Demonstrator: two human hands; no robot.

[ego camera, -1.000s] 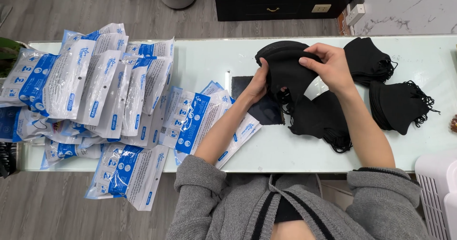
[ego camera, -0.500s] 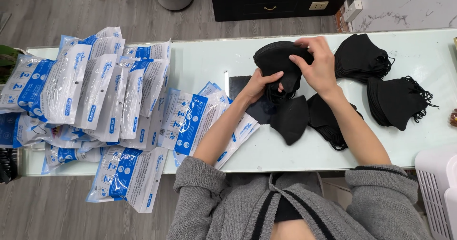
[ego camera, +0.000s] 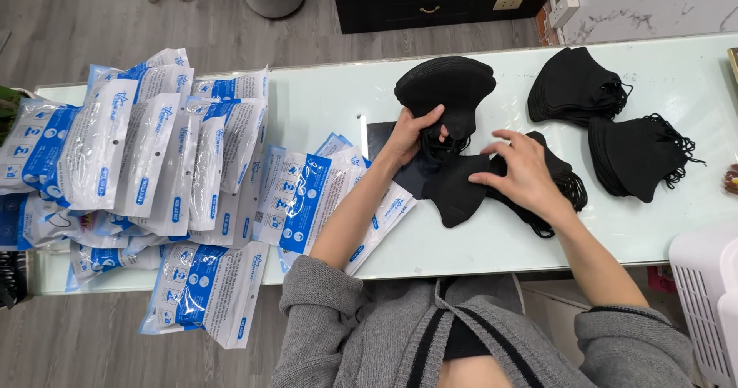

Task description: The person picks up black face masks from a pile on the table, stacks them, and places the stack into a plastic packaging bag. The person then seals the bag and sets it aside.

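— Left hand (ego camera: 409, 136) first: what's it doing on your feed?

— Gripping a stack of black masks (ego camera: 446, 94), thumb on the near side and fingers curled round the lower edge, so it's closed on the bundle. The stack is lifted a little over the pale green table (ego camera: 323, 103), out beyond the dark flat sheet (ego camera: 384, 138).

— And the right hand (ego camera: 524, 171)?

— Half a second ago I had it up on that same stack, both hands round it. Now it has come off and dropped toward me, fingers spread and lying flat across the loose pile of black masks (ego camera: 565, 188), fingertips touching the single mask (ego camera: 455, 190) lying at the left of that pile. It isn't pinching anything that I can make out.

— So the bundle changed hands?

— Effectively. My reading is that the left now carries the stack alone while the right sorts at the pile.

— Anything else nearby?

— Two more neat stacks of black masks (ego camera: 573, 88) and (ego camera: 634, 153) sit to the right, well apart from both hands. White-and-blue pouches (ego camera: 300, 196) lie just beside the left forearm, and a big heap of the same pouches (ego camera: 138, 149) covers the table's left end.
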